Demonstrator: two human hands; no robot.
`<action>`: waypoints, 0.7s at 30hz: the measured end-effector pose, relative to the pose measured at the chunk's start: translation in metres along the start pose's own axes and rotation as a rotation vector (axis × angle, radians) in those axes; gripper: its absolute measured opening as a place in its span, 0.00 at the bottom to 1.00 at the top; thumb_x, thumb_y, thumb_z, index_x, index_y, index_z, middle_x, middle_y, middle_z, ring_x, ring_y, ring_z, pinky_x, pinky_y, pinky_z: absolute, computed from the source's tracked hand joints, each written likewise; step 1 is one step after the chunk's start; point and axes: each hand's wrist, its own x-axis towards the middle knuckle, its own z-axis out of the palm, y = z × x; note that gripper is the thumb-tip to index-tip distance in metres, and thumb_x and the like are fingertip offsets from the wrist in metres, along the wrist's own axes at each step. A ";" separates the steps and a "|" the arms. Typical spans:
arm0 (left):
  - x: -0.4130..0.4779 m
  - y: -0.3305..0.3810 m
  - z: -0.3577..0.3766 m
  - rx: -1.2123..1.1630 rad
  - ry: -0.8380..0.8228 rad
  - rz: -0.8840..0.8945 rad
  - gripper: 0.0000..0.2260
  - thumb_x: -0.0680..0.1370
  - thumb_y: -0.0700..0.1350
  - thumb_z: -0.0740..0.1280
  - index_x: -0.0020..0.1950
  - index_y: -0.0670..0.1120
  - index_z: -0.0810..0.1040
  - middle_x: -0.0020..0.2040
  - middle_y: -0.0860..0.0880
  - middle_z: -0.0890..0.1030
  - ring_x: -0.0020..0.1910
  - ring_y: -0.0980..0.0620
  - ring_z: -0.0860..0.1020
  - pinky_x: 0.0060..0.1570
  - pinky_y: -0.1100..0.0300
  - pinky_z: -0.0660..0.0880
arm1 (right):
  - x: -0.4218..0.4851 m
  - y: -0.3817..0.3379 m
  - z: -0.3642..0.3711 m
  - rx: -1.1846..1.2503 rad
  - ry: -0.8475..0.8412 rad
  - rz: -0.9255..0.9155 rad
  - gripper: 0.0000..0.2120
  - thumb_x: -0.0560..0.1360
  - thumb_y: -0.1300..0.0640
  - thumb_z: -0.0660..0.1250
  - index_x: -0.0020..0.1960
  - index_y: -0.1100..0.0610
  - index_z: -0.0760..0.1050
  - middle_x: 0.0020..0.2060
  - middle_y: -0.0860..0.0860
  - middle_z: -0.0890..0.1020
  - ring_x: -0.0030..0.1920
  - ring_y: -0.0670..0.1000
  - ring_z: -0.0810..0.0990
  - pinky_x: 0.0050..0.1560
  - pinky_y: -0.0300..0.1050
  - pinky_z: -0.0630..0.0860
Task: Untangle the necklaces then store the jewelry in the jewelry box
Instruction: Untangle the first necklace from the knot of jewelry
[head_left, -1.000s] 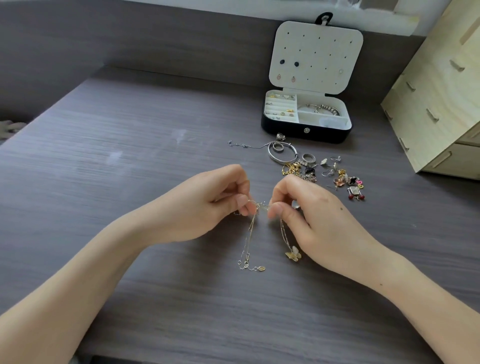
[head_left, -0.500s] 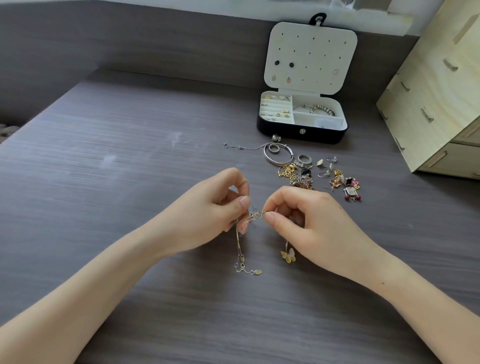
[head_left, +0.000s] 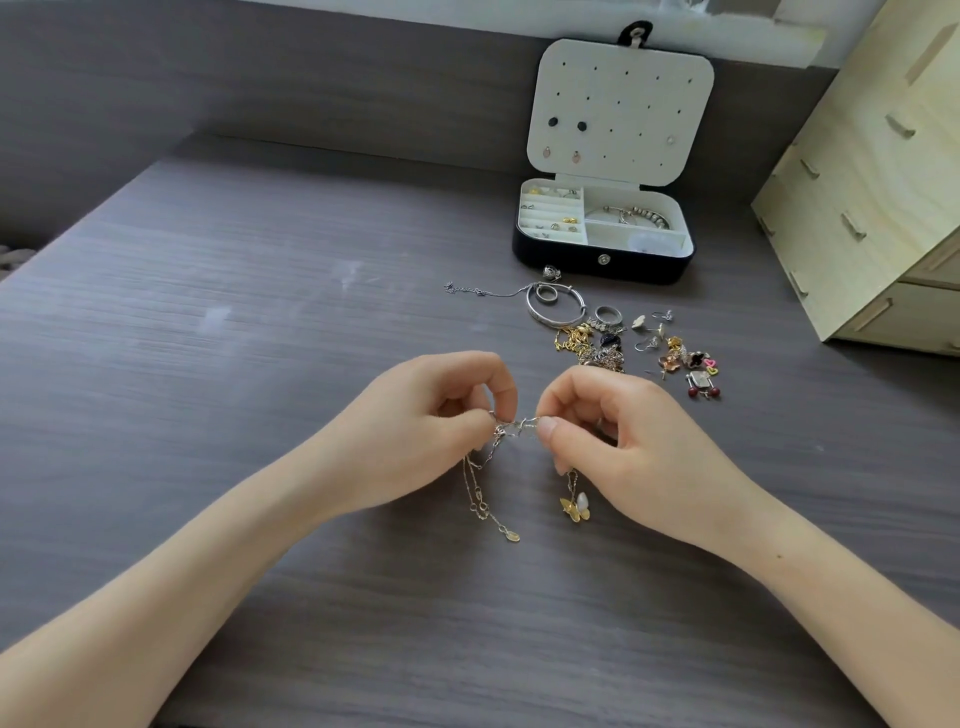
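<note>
Thin tangled necklaces (head_left: 514, 428) stretch between my two hands just above the grey table. My left hand (head_left: 431, 431) pinches the knot's left side, and chain loops with a small gold tag (head_left: 511, 535) hang below it. My right hand (head_left: 618, 441) pinches the right side; a gold butterfly pendant (head_left: 575, 508) dangles under it. The black jewelry box (head_left: 602, 260) stands open at the back, its white lid (head_left: 618, 109) upright with a few earrings pinned. A pile of loose jewelry (head_left: 623, 343) lies between the box and my hands.
A silver bangle with a thin chain (head_left: 545, 304) lies in front of the box. A pale wooden drawer unit (head_left: 872, 197) stands at the right. The grey table (head_left: 234, 322) meets a low grey wall at the back.
Both hands have kept their pinch on the knot and shifted slightly. The hanging chain and butterfly pendant swung a little lower and sideways.
</note>
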 end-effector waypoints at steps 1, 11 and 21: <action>0.000 0.000 0.001 0.019 0.001 0.008 0.08 0.67 0.43 0.59 0.40 0.53 0.75 0.33 0.50 0.76 0.36 0.46 0.73 0.39 0.56 0.70 | 0.000 0.000 0.000 0.015 -0.006 0.008 0.06 0.75 0.60 0.65 0.39 0.53 0.74 0.28 0.49 0.78 0.33 0.55 0.76 0.39 0.52 0.74; 0.001 -0.003 0.004 0.085 -0.016 0.038 0.08 0.72 0.55 0.65 0.44 0.53 0.78 0.33 0.56 0.80 0.33 0.52 0.76 0.36 0.58 0.73 | -0.001 -0.004 -0.002 0.104 -0.015 0.037 0.06 0.73 0.62 0.67 0.38 0.56 0.74 0.27 0.48 0.76 0.29 0.47 0.73 0.34 0.44 0.71; 0.000 0.007 -0.003 -0.196 -0.060 -0.101 0.08 0.77 0.37 0.64 0.40 0.39 0.79 0.36 0.42 0.84 0.32 0.51 0.78 0.35 0.66 0.74 | -0.003 -0.004 -0.005 0.063 -0.020 0.024 0.06 0.71 0.62 0.67 0.37 0.55 0.73 0.32 0.58 0.79 0.35 0.61 0.77 0.40 0.55 0.74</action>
